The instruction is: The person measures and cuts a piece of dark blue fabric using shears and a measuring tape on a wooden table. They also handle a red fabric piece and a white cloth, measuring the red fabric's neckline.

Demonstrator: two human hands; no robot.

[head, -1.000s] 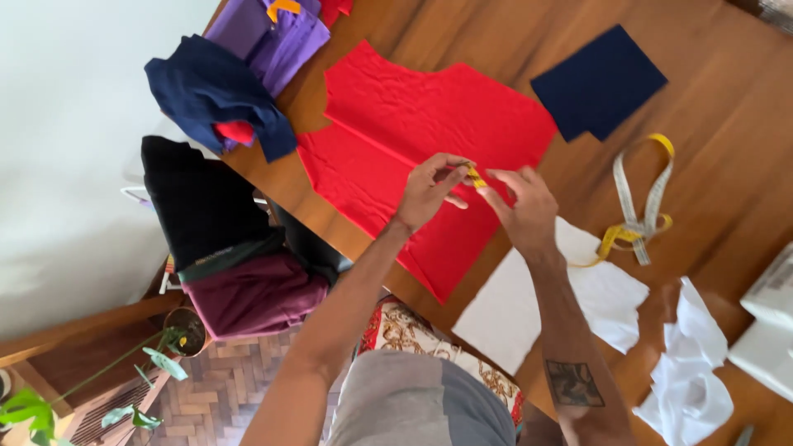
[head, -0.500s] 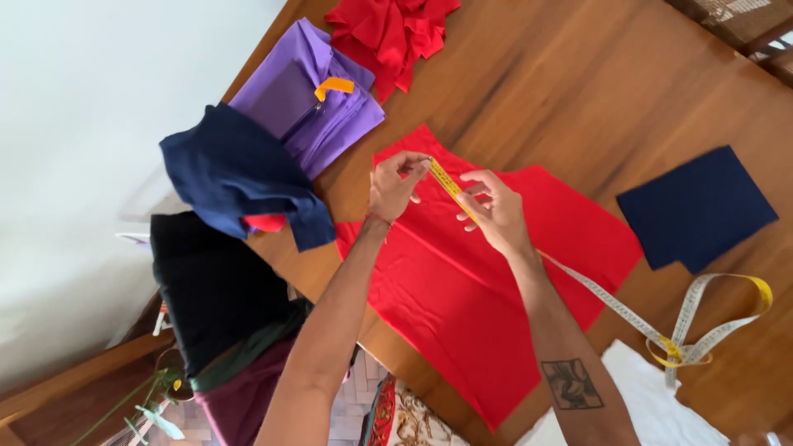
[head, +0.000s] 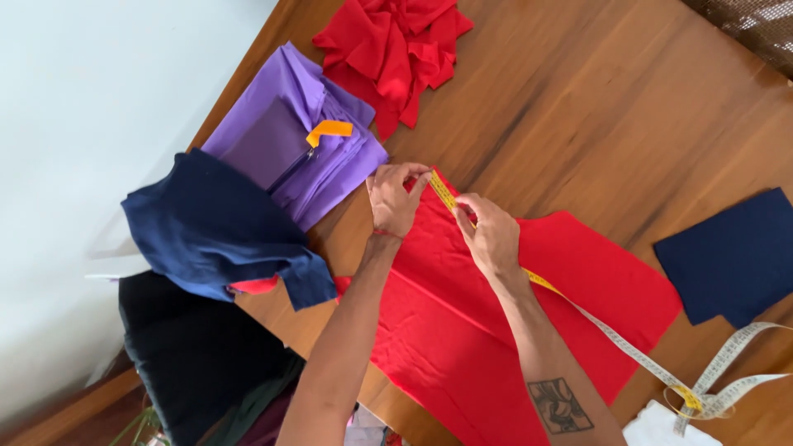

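At the far corner of the red cloth panel (head: pixel 496 330), both hands pinch a yellow measuring tape (head: pixel 443 193) against the fabric. The left hand (head: pixel 395 198) has its fingertips closed on the tape's end right at the cloth's corner. The right hand (head: pixel 491 234) sits just beside it, thumb and fingers pressed together on the tape a little further along the same edge. From there the tape runs under the right forearm toward the near right, crossing the red panel and ending in a loose loop on the desk (head: pixel 595 124) beside a white sheet (head: pixel 657 429). The red panel lies flat on the wooden desk, spreading from the hands toward the near edge. To the left of the left hand lies a folded purple fabric (head: pixel 281 136) with an orange tag (head: pixel 328 130), and nearer, a dark navy garment (head: pixel 211 227) hangs over the desk's left edge. Beyond the hands, at the far side, sits a heap of red scraps (head: pixel 388 49). At the right, well apart, lies a navy cloth piece (head: pixel 731 256).
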